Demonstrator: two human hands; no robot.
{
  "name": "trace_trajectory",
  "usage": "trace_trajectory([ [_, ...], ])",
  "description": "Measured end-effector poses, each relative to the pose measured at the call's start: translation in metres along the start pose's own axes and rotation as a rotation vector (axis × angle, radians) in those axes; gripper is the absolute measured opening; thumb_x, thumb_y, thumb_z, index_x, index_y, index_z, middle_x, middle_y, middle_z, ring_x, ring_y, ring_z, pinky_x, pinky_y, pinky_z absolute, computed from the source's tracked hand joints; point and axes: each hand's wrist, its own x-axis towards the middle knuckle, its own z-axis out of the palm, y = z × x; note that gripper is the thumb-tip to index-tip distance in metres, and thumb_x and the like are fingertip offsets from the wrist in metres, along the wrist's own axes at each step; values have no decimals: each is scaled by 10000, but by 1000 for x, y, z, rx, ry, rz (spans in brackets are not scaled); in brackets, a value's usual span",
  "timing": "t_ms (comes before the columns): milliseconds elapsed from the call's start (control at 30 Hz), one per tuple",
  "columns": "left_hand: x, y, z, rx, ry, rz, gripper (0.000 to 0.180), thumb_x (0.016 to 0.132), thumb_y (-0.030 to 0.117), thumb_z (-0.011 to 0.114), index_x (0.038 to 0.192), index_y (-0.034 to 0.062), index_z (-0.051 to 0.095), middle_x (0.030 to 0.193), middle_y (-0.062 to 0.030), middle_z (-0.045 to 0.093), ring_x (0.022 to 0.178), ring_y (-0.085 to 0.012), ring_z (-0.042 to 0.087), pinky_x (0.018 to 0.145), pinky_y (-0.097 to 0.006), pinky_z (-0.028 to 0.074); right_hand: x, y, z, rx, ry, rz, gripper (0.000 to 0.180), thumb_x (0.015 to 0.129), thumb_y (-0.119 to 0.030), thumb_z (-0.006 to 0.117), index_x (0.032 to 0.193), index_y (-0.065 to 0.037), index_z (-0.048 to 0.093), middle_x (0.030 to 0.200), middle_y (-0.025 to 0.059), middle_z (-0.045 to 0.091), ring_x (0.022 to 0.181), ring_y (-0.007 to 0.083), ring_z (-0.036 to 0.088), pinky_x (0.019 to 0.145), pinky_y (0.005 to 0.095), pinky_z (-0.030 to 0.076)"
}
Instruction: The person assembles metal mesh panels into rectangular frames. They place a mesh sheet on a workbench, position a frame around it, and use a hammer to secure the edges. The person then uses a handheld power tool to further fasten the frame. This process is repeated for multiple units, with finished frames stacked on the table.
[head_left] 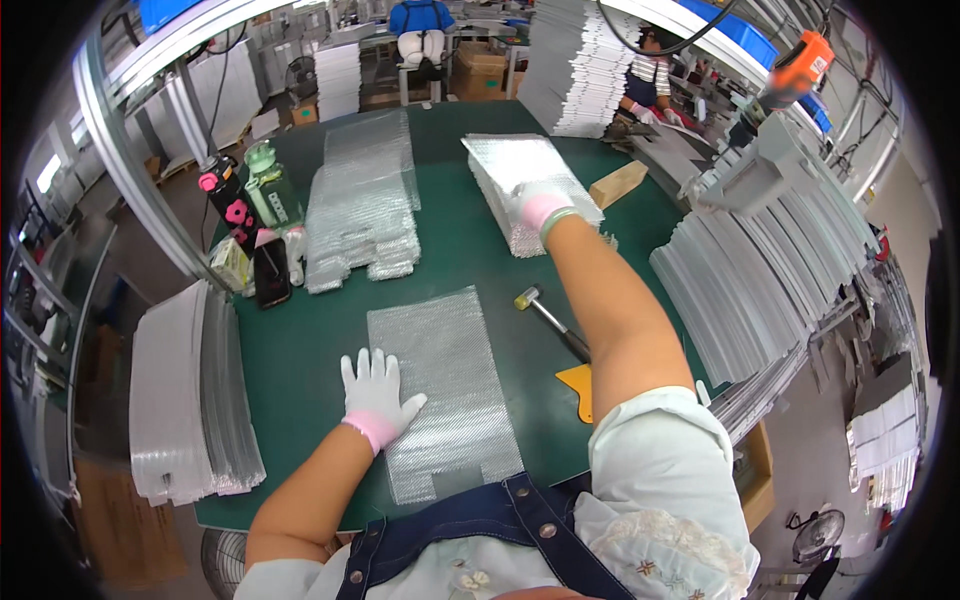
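Note:
A silvery, textured sheet (pixel 455 390) with notches along its near edge lies flat on the green table in front of me. My left hand (pixel 374 395), in a white glove with a pink cuff, rests on its left edge with the fingers spread. Farther back, my right arm stretches to a stack of silvery sheets (pixel 500 165). My right hand (pixel 540 203), gloved the same way, is on top of that stack. Its fingers blend into the bright surface, so their grip is hard to make out.
A mallet (pixel 548 318) and a yellow scraper (pixel 576 382) lie beside my right forearm. Bubble-wrap-like sheets (pixel 355 215), bottles (pixel 268 185) and a phone (pixel 270 272) sit back left. Stacked panels flank the table left (pixel 180 390) and right (pixel 740 290). A wooden block (pixel 617 184) lies back right.

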Motion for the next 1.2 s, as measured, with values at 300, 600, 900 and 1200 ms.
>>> trace_trajectory([
  [300,29,5,-42,181,-351,35,1120,645,757,722,1434,-2,487,1494,-210,469,1469,-402,307,1207,-609,98,-33,9,-86,-333,414,93,228,946,-165,519,989,-63,718,991,84,733,936,262,689,879,402,487],
  [600,27,23,-56,286,-317,-30,1020,621,750,760,1352,60,588,1416,-189,534,1437,-394,351,1210,-591,114,-171,-17,-120,-216,901,-473,186,830,-121,565,1005,-76,611,962,109,581,955,279,587,897,473,411],
  [900,-57,57,-62,-733,392,286,1004,790,475,792,1552,43,301,1500,-198,407,1415,-375,366,1206,-475,259,-361,-60,-87,217,831,-651,505,777,-164,635,1246,20,603,1287,163,574,1130,302,566,1010,480,406],
  [1200,-107,43,-104,-1870,307,161,449,1055,233,481,1389,-67,469,1286,-191,605,1091,-242,639,929,-337,526,-419,-58,-77,595,589,-897,435,727,-117,741,1132,-10,627,1167,172,622,1051,354,617,910,449,503],
])
